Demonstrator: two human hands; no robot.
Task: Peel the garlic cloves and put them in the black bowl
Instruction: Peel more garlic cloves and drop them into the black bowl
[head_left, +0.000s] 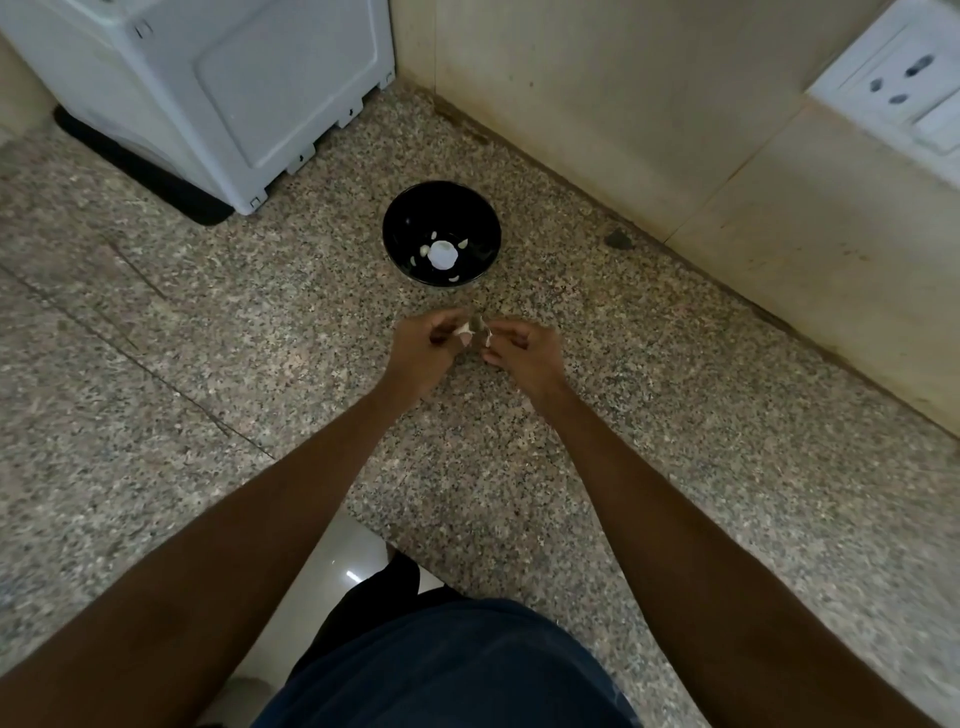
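Left hand: the left hand (423, 345) is up off the speckled granite tabletop (649, 415), fingertips pinching one end of a small pale garlic clove (474, 326), probably steadying it.
Right hand: the right hand (524, 349) meets it from the other side, fingertips pinched on the same clove where a white flake of papery skin (488, 340) hangs loose; this looks like the hand doing the stripping.
Why held so: both hands work close together in mid-air, just in front of the bowl, so a finished clove has only a short drop to make.
Clove: between the two sets of fingertips, partly hidden; how much skin remains I cannot tell.
Bowl: the glossy round black bowl (400, 228) sits just beyond the hands, holding several pale peeled cloves (461, 243) around a white round patch at its centre, maybe a reflection.
Progress: under way, some cloves done.
Surroundings: a white plastic appliance (208, 88) stands at the back left, a white wall socket (904, 83) at the right.
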